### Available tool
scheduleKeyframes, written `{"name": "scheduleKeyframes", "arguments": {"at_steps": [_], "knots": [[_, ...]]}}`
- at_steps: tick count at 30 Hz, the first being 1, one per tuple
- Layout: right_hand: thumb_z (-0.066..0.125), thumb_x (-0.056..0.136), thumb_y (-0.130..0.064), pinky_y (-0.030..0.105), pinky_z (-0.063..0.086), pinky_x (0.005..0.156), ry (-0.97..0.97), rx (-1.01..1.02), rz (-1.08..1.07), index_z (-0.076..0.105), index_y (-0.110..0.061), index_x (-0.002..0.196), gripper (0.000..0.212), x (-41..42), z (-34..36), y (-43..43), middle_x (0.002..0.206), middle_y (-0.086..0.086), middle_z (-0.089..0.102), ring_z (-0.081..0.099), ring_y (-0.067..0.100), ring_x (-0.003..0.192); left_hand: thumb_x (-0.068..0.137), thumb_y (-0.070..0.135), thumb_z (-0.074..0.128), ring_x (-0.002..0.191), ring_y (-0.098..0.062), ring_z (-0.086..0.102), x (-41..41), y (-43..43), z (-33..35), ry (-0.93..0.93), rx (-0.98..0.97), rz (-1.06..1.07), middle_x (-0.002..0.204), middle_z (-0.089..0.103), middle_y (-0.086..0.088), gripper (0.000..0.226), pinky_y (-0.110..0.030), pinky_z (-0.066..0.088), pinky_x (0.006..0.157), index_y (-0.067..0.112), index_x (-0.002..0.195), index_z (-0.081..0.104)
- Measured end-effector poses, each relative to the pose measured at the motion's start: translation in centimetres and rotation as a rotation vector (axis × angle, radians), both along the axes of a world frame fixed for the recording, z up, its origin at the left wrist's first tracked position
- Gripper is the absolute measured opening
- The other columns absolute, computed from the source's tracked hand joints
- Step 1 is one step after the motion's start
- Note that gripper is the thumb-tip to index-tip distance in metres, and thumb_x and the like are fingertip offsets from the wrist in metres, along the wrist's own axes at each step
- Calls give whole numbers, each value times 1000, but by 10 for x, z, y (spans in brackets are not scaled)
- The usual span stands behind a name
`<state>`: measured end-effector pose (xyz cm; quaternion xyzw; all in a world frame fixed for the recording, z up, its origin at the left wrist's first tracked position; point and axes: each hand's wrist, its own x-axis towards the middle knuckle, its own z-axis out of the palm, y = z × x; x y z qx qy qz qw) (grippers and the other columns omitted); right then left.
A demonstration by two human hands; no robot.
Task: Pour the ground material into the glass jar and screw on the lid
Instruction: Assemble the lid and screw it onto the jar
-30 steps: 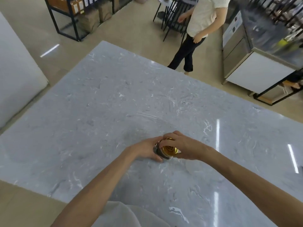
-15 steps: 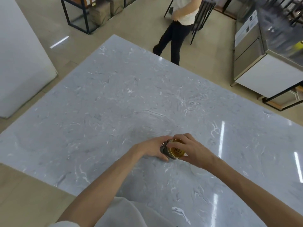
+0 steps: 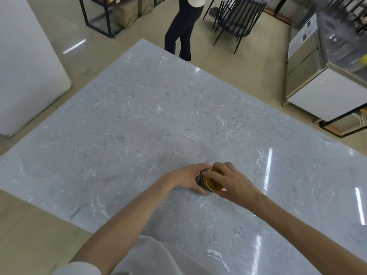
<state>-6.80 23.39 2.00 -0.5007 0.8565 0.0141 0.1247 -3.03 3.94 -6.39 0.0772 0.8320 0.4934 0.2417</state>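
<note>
Glass jar (image 3: pixel 200 180) — left hand (image 3: pixel 183 178) still clasps it; right hand (image 3: pixel 232 182) fingers regripped round gold lid (image 3: pixel 213 182) — screwing on, nearly finished.

No text, brand or number can be read. Between the two hands, the gold lid (image 3: pixel 213 182) bears a dark printed mark, too small to make out. Far beyond the right hand, labels on a steel cabinet (image 3: pixel 303 39) are blurred.
</note>
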Motion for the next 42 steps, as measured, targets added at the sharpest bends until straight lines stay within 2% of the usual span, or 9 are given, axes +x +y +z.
{"name": "scheduleKeyframes", "arguments": {"at_steps": [4, 13, 17, 19, 21, 25, 33, 39, 42], "knots": [[80, 79, -34, 29, 50, 92, -59, 45, -12, 46, -35, 139, 69, -11, 1, -4, 138, 0, 48, 46, 22, 120, 67, 38, 92, 125, -17, 56, 1, 1, -2, 8, -19, 13, 140, 56, 10, 87, -46, 48, 107, 38, 139, 42], [81, 78, -35, 23, 45, 91, -162, 75, 8, 47, -38, 137, 68, -25, 9, -8, 134, -6, 54, 50, 19, 115, 71, 38, 90, 130, -19, 53, 2, -1, 0, -1, -2, 11, 145, 53, 8, 90, -47, 45, 110, 34, 144, 39], [82, 79, -29, 29, 52, 92, -91, 64, 28, 48, -34, 138, 69, -16, 9, -9, 138, -5, 53, 50, 21, 120, 72, 36, 89, 128, -21, 55, 2, -4, 6, 4, 9, -8, 143, 55, 5, 85, -48, 46, 108, 32, 143, 41], [84, 77, -27, 27, 52, 91, -59, 30, 11, 49, -33, 138, 70, -6, 7, -3, 138, -3, 53, 50, 21, 120, 73, 37, 89, 128, -23, 55, 3, -1, 6, 19, -29, -17, 142, 56, 3, 84, -50, 46, 108, 31, 142, 42], [87, 73, -28, 22, 49, 88, -80, -33, -10, 50, -33, 135, 73, -5, 12, 3, 134, -4, 54, 51, 20, 116, 74, 38, 88, 131, -24, 52, 2, 1, 5, 23, -54, -25, 145, 54, 2, 86, -50, 43, 111, 31, 145, 40], [86, 74, -31, 17, 36, 90, -155, -64, -40, 50, -35, 134, 70, -24, 28, 0, 126, -8, 57, 54, 13, 104, 72, 36, 90, 131, -21, 50, -2, -1, 3, 34, -38, -70, 145, 55, 3, 90, -45, 39, 113, 29, 147, 39], [83, 76, -32, 30, 50, 92, -174, 34, -60, 41, -40, 140, 76, -16, 7, -6, 122, -7, 59, 54, 17, 104, 72, 37, 90, 135, -21, 48, -3, 0, -6, 25, -39, -31, 148, 51, 5, 90, -42, 40, 113, 32, 146, 39], [81, 78, -34, 28, 50, 90, -170, 68, -86, 44, -38, 140, 72, -16, 5, -8, 127, -9, 58, 53, 17, 107, 71, 39, 90, 132, -20, 50, -3, 1, -9, 50, -20, -21, 147, 52, 6, 88, -39, 41, 109, 35, 143, 40], [77, 82, -38, 28, 49, 87, -156, 107, -106, 41, -40, 143, 71, -14, 6, -10, 123, -9, 61, 49, 14, 97, 71, 37, 90, 133, -20, 49, -4, 0, -9, 55, -5, -27, 146, 52, 7, 88, -34, 40, 108, 34, 144, 42]]}}
